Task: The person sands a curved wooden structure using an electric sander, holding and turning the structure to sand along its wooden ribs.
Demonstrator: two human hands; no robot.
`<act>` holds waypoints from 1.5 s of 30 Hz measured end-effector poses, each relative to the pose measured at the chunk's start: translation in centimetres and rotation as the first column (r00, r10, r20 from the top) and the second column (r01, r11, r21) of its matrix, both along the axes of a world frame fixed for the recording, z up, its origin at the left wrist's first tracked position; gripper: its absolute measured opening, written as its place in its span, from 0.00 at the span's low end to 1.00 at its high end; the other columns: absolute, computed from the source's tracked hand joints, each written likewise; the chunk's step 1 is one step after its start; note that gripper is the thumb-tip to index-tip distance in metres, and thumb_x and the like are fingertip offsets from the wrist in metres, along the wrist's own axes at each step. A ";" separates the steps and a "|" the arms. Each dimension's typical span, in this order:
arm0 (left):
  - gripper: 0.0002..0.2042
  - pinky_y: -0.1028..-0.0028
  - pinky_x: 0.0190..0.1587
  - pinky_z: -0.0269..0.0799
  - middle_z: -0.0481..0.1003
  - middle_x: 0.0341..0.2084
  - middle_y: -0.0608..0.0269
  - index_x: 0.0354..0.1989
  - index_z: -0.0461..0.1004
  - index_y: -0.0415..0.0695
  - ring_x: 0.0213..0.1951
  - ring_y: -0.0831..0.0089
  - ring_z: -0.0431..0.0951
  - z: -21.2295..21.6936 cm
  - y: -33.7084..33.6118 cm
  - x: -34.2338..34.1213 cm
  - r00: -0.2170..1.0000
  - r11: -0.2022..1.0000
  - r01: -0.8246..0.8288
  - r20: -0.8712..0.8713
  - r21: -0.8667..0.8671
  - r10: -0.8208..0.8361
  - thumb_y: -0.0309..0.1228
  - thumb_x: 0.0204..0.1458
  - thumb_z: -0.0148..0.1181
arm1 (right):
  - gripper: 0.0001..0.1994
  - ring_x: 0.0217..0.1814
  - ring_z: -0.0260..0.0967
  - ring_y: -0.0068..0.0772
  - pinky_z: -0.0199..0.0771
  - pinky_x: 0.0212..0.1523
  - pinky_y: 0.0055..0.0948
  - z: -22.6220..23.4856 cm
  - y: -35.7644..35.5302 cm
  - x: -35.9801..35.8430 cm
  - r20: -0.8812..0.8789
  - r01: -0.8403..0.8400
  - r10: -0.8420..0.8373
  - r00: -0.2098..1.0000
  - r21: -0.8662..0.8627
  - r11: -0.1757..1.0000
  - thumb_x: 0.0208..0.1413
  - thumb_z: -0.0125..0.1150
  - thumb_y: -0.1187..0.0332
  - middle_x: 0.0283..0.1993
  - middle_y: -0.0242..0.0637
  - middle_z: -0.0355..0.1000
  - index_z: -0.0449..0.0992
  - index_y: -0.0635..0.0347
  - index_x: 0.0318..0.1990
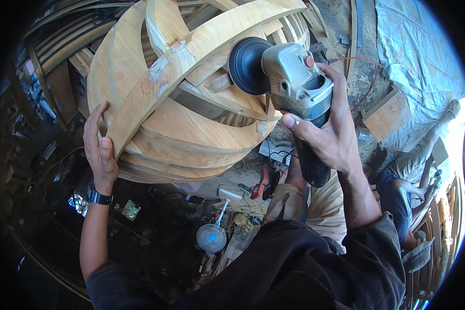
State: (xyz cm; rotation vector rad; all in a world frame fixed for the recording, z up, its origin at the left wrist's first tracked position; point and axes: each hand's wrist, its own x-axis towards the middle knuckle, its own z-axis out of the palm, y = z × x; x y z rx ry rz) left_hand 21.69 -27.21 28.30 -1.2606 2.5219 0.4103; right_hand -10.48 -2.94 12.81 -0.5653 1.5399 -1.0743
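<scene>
Item: large rounded lattice form of curved, overlapping pale wood strips [191, 88], patched here and there with lighter filler. It fills the space between and above both hands, ahead of the person.

Left hand [99, 147]: open and flat, fingers spread upward against the lower left edge of the wooden form, gripping nothing; by the look of it, a brace to keep the piece from shifting or turning. A black wristwatch [98, 196] sits just below it.

Right hand [328, 132]: closed firmly around the body of a grey metal angle grinder [299, 88], thumb across the near side. The black round backing disc [247, 65] points left, its face against or just beside a strip near the middle of the form; contact cannot be told for certain. The tool is held level, likely so the disc lies flat to the curve.

Surroundings: a thin red cable [364, 77] loops above and to the right of the right hand. Below both hands, on the dirt floor, lie a small round blue fan [211, 237] and scattered tools. To the right of the right hand rest a flat wooden board [388, 114], a pale plastic sheet [418, 57], and another person [408, 181] lying on the ground, well apart. More curved wooden strips [57, 41] stack beyond the left hand.

Obstruction: the crossing strips crowd the disc closely.
</scene>
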 end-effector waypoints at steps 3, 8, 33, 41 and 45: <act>0.41 0.59 0.67 0.55 0.70 0.60 0.48 0.64 0.66 0.38 0.63 0.52 0.67 0.0 0.0 -0.3 1.000 1.000 -0.001 -0.005 0.008 0.001 0.65 0.59 0.32 | 0.46 0.56 0.71 0.44 0.70 0.59 0.41 0.0 -0.1 -0.7 -0.058 -0.040 0.039 0.998 -0.005 0.999 0.46 0.75 0.55 0.52 0.55 0.70 0.52 0.68 0.66; 0.41 0.59 0.66 0.55 0.70 0.60 0.47 0.64 0.66 0.38 0.62 0.51 0.67 -0.1 0.0 0.0 1.000 1.000 0.007 -0.014 0.000 -0.007 0.64 0.59 0.33 | 0.44 0.56 0.71 0.47 0.69 0.58 0.42 -1.8 0.4 -0.1 -0.086 0.038 -0.039 0.996 -0.013 0.999 0.47 0.74 0.55 0.52 0.57 0.69 0.53 0.68 0.65; 0.38 0.59 0.67 0.55 0.70 0.60 0.48 0.63 0.68 0.39 0.62 0.52 0.67 0.0 0.3 -0.3 1.000 1.000 0.008 -0.005 -0.023 -0.008 0.61 0.60 0.34 | 0.49 0.59 0.68 0.46 0.68 0.62 0.41 -1.4 1.0 2.3 0.044 0.100 -0.097 0.994 -0.073 0.992 0.46 0.77 0.55 0.58 0.58 0.65 0.49 0.68 0.67; 0.38 0.59 0.67 0.55 0.70 0.60 0.48 0.63 0.67 0.38 0.63 0.52 0.67 0.1 0.3 -0.5 1.000 1.000 0.004 0.001 -0.011 -0.004 0.61 0.61 0.34 | 0.49 0.61 0.66 0.48 0.65 0.64 0.42 -1.2 1.2 1.9 -0.102 -0.026 0.014 0.995 -0.121 0.992 0.47 0.76 0.54 0.59 0.59 0.62 0.48 0.70 0.67; 0.39 0.59 0.67 0.55 0.70 0.60 0.48 0.63 0.67 0.38 0.63 0.52 0.67 0.0 0.2 -0.2 1.000 1.000 -0.002 0.000 -0.014 0.002 0.61 0.61 0.33 | 0.48 0.59 0.67 0.48 0.66 0.62 0.41 -2.0 1.0 1.4 0.037 0.088 -0.087 0.996 -0.024 0.996 0.47 0.75 0.54 0.57 0.57 0.64 0.49 0.68 0.67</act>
